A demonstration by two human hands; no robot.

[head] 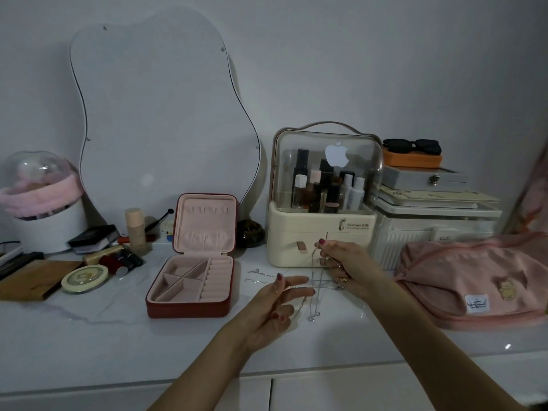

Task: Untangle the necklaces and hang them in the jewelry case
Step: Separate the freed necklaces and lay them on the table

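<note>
The red jewelry case [189, 280] sits open on the white bench [89, 336], pink compartments bare as far as I can see. Right of it, the tangled necklaces [314, 292] hang strung between both hands above the bench. Right hand [341, 262] pinches the chains up high; left hand [275, 307] has its fingers spread fairly straight with chain looped over them. Two more chains [259, 277] lie on the bench near the case. Behind stands a cream cosmetics organizer [323, 232] full of bottles, with a pink pouch [474, 280] off right.
</note>
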